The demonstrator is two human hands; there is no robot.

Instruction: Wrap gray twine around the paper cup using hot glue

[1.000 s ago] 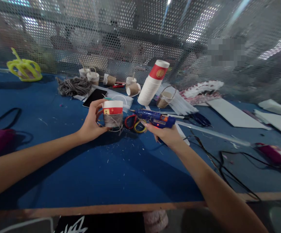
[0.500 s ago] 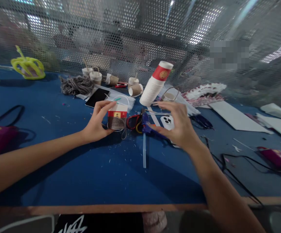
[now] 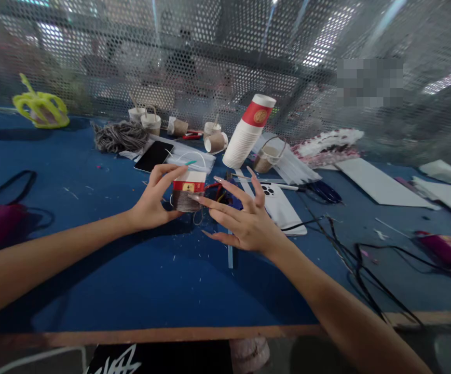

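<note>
Your left hand (image 3: pixel 151 200) grips a paper cup (image 3: pixel 189 178), nearer you than the cup stack (image 3: pixel 246 136) — white top, red band, grayish yarn (image 3: pixel 185 201) wound below; your right hand (image 3: pixel 248 223) spreads its fingers alongside.

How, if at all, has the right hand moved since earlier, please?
Yes: the right hand has moved left, relative to the cup stack, toward the wrapped cup.

We hold a paper cup (image 3: pixel 192 179) wrapped below in gray yarn (image 3: pixel 184 204) in our left hand (image 3: pixel 151 202). Our right hand (image 3: pixel 250 222) spreads its fingers in front; a cup stack (image 3: pixel 244 139) stands behind.
</note>
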